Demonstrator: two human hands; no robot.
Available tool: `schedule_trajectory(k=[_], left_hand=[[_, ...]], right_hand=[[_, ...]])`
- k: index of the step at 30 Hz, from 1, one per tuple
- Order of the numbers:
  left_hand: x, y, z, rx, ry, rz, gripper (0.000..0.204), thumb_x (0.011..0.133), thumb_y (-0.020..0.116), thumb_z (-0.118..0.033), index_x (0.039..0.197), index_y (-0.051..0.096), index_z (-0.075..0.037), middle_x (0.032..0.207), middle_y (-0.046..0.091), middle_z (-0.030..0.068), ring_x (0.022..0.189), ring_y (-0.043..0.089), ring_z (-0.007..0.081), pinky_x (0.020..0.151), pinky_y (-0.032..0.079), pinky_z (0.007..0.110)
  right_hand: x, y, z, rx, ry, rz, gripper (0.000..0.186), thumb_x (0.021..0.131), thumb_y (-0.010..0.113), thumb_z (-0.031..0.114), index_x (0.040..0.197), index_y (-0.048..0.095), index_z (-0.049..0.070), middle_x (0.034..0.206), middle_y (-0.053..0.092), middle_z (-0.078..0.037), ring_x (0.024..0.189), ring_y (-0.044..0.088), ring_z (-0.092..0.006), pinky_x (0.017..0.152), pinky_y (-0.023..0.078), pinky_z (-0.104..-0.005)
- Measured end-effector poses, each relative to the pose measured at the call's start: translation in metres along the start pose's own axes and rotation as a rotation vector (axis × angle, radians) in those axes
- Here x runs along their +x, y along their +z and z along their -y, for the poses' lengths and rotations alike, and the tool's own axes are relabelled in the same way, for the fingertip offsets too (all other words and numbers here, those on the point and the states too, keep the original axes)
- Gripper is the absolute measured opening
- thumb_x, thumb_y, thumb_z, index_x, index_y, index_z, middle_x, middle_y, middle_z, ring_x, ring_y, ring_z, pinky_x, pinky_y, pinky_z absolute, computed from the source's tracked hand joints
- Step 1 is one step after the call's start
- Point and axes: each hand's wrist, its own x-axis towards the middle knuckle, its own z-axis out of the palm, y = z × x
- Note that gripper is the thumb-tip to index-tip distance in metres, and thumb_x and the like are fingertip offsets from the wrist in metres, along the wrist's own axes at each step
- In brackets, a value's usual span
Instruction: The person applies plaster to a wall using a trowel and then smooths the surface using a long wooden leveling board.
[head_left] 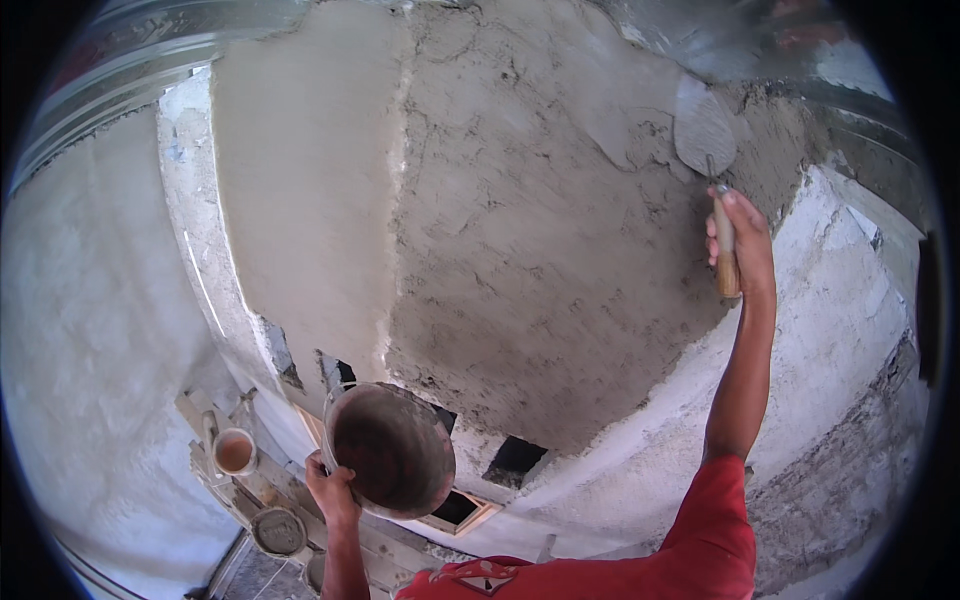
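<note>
My right hand [738,235] is closed round the wooden handle of a trowel [704,128], whose pale blade lies against rough grey plaster [540,230] high on the right of the wall. My left hand [334,485] grips a dark, stained bucket [385,445] by its side, low at the middle, with little but dark residue visible inside. Left of the rough plaster runs a smoother plastered band [300,180], with a pale ragged line between the two.
Below left, wooden planks [210,450] carry a cup of brown liquid [233,454] and a round container of grey mix [278,532]. Dark openings [517,460] sit along the wall's lower edge. A white chipped surface [790,340] borders the plaster on the right.
</note>
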Motion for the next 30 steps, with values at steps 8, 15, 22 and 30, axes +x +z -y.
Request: schedule_trajectory(k=[8,15,22,30], left_hand=[[-0.019,0.012,0.014,-0.044,-0.044,0.026,0.039,0.060,0.052,0.009,0.098,0.052,0.001,0.090,0.058,0.0077,0.078,0.057,0.0178,0.075,0.049,0.030],[-0.027,0.033,-0.025,-0.051,0.009,-0.005,0.040,0.067,0.055,0.005,0.107,0.057,0.004,0.097,0.061,0.0092,0.083,0.058,0.0166,0.075,0.048,0.028],[-0.040,0.035,-0.016,-0.239,0.085,0.091,0.038,0.064,0.054,0.010,0.101,0.055,0.001,0.099,0.061,0.0076,0.090,0.058,0.0155,0.085,0.046,0.029],[-0.064,0.060,-0.036,-0.165,0.196,0.194,0.037,0.060,0.054,0.010,0.094,0.053,-0.003,0.106,0.055,0.0044,0.096,0.054,0.0141,0.088,0.043,0.026]], right_hand=[[-0.050,-0.007,-0.056,0.182,-0.066,-0.150,0.042,0.102,0.045,0.033,0.123,0.052,-0.002,0.069,0.055,-0.005,0.047,0.051,-0.0119,0.043,0.043,-0.0261],[-0.112,0.053,-0.063,0.360,0.154,0.522,0.050,0.088,0.057,0.021,0.132,0.048,-0.002,0.075,0.057,-0.009,0.053,0.055,-0.0137,0.048,0.046,-0.0277],[-0.187,0.136,-0.110,-0.179,0.238,1.256,0.059,0.084,0.058,0.010,0.140,0.044,-0.001,0.082,0.060,-0.009,0.062,0.058,-0.0142,0.058,0.050,-0.0299],[-0.195,0.205,-0.144,-0.397,-0.057,1.199,0.047,0.086,0.059,0.014,0.128,0.049,-0.004,0.093,0.065,-0.027,0.083,0.067,-0.0407,0.072,0.053,-0.0470]])
